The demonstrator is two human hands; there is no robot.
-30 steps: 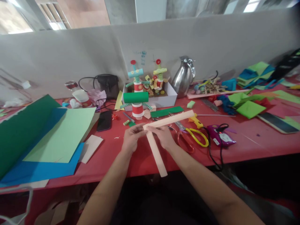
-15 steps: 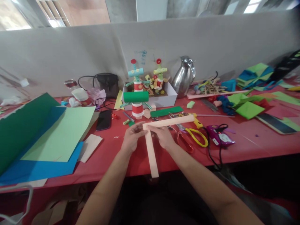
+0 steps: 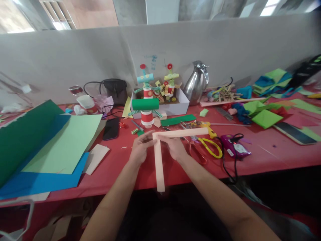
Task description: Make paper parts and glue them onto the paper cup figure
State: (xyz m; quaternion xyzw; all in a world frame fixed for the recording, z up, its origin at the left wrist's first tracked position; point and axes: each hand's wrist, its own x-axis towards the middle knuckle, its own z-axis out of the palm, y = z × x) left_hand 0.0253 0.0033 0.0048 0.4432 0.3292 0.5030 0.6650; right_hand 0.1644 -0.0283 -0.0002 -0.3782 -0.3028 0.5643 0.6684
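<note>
Two pale peach paper strips meet at a right angle between my hands, above the red table. One paper strip (image 3: 185, 132) points right; the other paper strip (image 3: 159, 167) hangs down toward the table's front edge. My left hand (image 3: 140, 147) pinches the corner where they overlap, thumb on top. From the right, my right hand (image 3: 174, 145) pinches the same corner with thumb and fingers. Just beyond stands a red-and-white paper cup figure (image 3: 147, 117) with a green paper roll (image 3: 145, 104) on top. Yellow-handled scissors (image 3: 210, 148) lie right of my right hand.
Coloured paper sheets (image 3: 65, 144) and a black phone (image 3: 110, 129) lie to the left. A white box (image 3: 175, 107) with cup figures and a steel jug (image 3: 197, 83) stand behind. A yellow glue gun (image 3: 212, 132) and a purple packet (image 3: 235, 146) with a black cable are at right.
The strip hanging down has swung slightly left at its lower end, and the strip pointing right has dipped a little at its far end. Both hands keep their pinch at the corner.
</note>
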